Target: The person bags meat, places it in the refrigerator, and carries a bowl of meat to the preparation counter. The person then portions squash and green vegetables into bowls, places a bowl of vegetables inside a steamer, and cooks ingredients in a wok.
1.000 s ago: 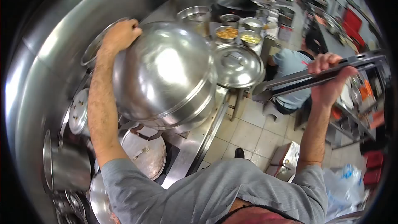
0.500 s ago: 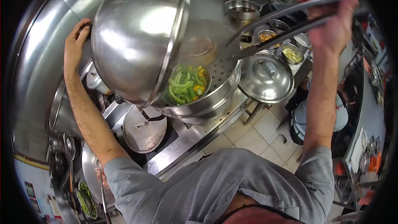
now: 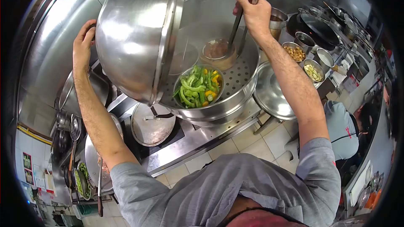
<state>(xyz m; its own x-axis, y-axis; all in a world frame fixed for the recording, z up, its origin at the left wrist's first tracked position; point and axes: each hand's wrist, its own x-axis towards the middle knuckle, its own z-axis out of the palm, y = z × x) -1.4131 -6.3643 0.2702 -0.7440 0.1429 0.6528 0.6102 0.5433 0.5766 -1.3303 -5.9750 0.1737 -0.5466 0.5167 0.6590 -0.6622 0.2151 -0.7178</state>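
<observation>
My left hand (image 3: 85, 44) grips the knob of a large domed steel lid (image 3: 130, 38), which is tilted up on its side over the left part of a steamer (image 3: 235, 96). My right hand (image 3: 256, 11) holds metal tongs (image 3: 238, 23) pointing down, their tips at a bowl of brownish food (image 3: 217, 49) on the perforated tray. Nearer to me on that tray sits a bowl of sliced green and yellow vegetables (image 3: 198, 87). Steam blurs the back of the steamer, where another round dish shows faintly beside the lid.
A round lid (image 3: 273, 96) lies right of the steamer, with small food bowls (image 3: 313, 70) and a black wok (image 3: 319, 29) beyond. A flat pot lid (image 3: 152, 125) is in front. One person in a light shirt (image 3: 341, 128) sits low at the right. Pots and ladles stand left.
The domed lid has swung up and left, uncovering the steamer and its bowls. My right hand has brought the tongs from the far right down into the steamer.
</observation>
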